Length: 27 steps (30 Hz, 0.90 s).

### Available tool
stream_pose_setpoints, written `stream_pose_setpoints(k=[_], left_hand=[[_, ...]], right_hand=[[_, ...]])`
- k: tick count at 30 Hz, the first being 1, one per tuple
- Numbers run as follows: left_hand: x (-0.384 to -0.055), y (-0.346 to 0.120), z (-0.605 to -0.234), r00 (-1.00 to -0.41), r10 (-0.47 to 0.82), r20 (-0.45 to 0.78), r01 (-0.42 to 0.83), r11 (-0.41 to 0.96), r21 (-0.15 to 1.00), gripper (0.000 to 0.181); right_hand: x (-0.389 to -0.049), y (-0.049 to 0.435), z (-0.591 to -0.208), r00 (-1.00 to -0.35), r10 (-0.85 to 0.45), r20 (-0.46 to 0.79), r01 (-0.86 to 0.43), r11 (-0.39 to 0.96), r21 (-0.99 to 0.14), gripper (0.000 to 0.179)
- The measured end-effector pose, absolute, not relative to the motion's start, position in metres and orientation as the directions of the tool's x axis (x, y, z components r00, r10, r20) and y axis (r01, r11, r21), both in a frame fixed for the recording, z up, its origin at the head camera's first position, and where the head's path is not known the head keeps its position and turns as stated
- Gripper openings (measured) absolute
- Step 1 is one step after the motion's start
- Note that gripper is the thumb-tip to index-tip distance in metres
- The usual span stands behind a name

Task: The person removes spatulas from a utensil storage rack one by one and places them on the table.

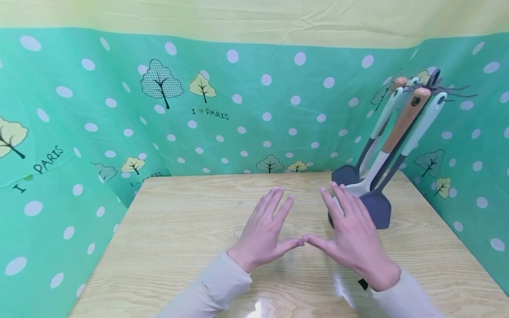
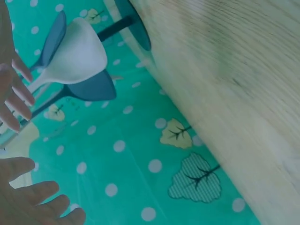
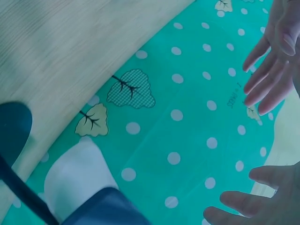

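Both bare hands hover over the wooden table, palms turned forward and fingers spread, holding nothing. The left hand reaches up from the lower middle of the head view. To its right, the right hand mirrors it, and the two thumb tips meet or nearly meet. Nearest the right hand is a rack of hanging kitchen utensils: a dark grey turner with a mint handle, a white ladle-like utensil with a brown handle, and another dark grey utensil. The right fingers overlap their lower ends in the head view.
The rack's dark hooked top stands tall at the table's back right, above a dark round base. Green dotted cloth with printed trees encloses the wooden table at the back and sides.
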<state>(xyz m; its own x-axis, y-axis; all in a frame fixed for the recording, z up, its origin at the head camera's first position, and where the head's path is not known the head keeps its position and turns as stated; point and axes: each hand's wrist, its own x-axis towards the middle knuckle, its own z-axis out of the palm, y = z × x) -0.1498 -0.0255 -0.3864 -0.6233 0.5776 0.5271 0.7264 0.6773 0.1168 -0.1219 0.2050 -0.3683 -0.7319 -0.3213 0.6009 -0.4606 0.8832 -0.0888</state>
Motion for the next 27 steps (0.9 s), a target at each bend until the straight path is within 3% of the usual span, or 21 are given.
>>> stream_pose_setpoints(k=[20,27], left_hand=[[-0.154,0.024,-0.375,-0.523,0.652,0.549,0.791,0.611,0.03,0.09],[-0.157,0.038,-0.368,-0.53,0.659,0.534,0.801,0.595,0.06,0.09]], right_hand=[[-0.113,0.242,-0.342,-0.707,-0.254,0.66,-0.461,0.873,-0.158,0.104],[-0.112,0.256,-0.334,-0.618,-0.207,0.758,-0.467,0.873,-0.142,0.105]])
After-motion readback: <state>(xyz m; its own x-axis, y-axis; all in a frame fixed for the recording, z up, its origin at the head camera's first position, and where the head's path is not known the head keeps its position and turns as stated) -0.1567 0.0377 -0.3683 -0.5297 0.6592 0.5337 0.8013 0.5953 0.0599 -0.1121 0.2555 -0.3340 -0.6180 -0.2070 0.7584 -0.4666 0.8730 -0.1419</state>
